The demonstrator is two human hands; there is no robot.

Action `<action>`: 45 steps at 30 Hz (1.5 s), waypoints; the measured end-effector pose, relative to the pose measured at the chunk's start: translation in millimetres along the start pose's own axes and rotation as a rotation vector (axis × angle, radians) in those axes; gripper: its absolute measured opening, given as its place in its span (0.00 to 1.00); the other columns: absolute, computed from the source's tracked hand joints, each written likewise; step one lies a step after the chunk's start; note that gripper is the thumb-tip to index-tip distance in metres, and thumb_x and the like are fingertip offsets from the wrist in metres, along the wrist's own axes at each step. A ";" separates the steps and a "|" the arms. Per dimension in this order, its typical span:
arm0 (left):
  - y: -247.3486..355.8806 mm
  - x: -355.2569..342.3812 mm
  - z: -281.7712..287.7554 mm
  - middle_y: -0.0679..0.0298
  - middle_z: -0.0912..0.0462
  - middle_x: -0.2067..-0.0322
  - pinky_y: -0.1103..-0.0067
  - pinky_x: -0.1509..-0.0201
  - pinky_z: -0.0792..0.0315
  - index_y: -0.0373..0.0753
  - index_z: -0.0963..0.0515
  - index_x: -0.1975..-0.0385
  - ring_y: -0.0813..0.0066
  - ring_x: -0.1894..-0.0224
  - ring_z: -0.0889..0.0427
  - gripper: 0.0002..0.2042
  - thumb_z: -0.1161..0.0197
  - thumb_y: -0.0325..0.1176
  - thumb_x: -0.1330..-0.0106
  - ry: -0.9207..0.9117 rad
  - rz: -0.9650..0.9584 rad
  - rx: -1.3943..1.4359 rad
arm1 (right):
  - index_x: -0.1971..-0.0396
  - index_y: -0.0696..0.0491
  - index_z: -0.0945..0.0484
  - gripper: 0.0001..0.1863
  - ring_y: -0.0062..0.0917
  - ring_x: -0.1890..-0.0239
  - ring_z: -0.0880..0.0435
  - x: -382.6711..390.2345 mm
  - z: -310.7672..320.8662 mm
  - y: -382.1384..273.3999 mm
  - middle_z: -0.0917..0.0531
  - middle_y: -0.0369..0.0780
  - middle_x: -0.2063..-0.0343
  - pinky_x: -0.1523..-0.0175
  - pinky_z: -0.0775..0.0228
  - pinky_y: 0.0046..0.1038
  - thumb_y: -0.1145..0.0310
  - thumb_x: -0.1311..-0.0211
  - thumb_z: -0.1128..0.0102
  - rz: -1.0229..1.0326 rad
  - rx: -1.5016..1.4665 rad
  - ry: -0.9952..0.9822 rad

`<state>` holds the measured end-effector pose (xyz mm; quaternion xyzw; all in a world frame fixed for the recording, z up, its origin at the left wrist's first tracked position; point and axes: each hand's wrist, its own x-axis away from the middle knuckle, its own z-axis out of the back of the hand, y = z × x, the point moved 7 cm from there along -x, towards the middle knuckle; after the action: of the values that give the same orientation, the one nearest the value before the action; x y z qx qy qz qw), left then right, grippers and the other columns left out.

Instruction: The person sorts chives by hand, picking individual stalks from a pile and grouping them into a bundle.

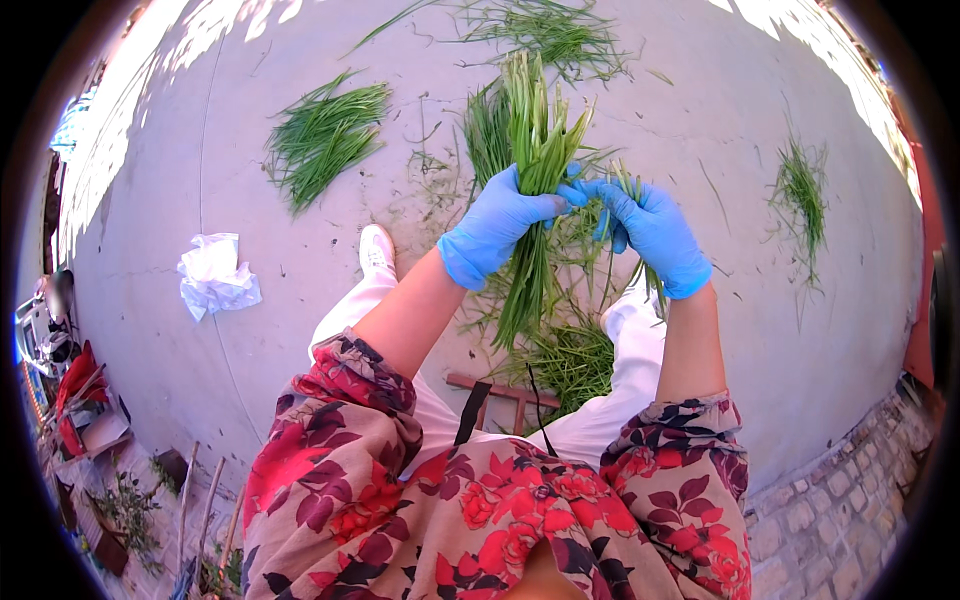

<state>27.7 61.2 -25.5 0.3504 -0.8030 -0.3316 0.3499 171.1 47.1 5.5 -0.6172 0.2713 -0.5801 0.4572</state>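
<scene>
In a blue glove, my left hand (507, 228) is closed round a thick bunch of garlic chives (537, 130), pale stem ends up and green leaves hanging down. My right hand (650, 232), gloved the same way, pinches a thinner bunch of garlic chives (650, 277) close beside it. The fingertips of both hands nearly meet between the bunches. Behind the big bunch, a pile of chives (487, 130) lies on the ground. More loose chives (570, 365) lie between my legs, partly hidden by my arms and the bunch.
Flat pale concrete (330, 250) spreads around me. Chive heaps lie at the far left (330, 140), far middle (550, 35) and right (800, 200). A crumpled white plastic bag (217, 275) rests on the left. A reddish frame (520, 395) shows below me. Stone paving (830, 520) borders the lower right.
</scene>
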 end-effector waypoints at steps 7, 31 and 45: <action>2.5 0.8 11.3 0.61 0.20 0.62 0.86 0.62 0.32 0.33 0.33 0.49 0.82 0.63 0.24 0.22 0.41 0.22 0.46 0.051 -0.023 -0.053 | 0.65 0.55 0.21 0.14 0.11 0.83 0.35 9.3 19.0 -11.2 0.33 0.29 0.87 0.75 0.43 0.15 0.60 0.37 0.49 -0.003 0.078 -0.019; -16.2 6.1 3.0 0.59 0.20 0.61 0.82 0.62 0.27 0.35 0.28 0.55 0.74 0.62 0.20 0.13 0.41 0.31 0.39 0.014 0.168 0.156 | 0.75 0.55 0.21 0.13 0.11 0.90 0.45 -0.5 25.8 -2.1 0.40 0.26 0.91 0.84 0.55 0.18 0.60 0.42 0.41 0.009 -0.426 0.134; -13.5 6.1 -6.8 0.58 0.20 0.62 0.79 0.61 0.25 0.34 0.29 0.55 0.73 0.63 0.20 0.14 0.42 0.30 0.39 -0.019 0.157 0.201 | 0.71 0.55 0.19 0.12 0.12 0.87 0.38 -4.0 7.9 -9.1 0.31 0.27 0.87 0.81 0.47 0.17 0.62 0.40 0.44 0.044 -0.246 0.232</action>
<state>34.5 47.2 -30.4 0.3166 -0.8604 -0.2242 0.3305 176.2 56.5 12.3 -0.5914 0.4043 -0.5997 0.3565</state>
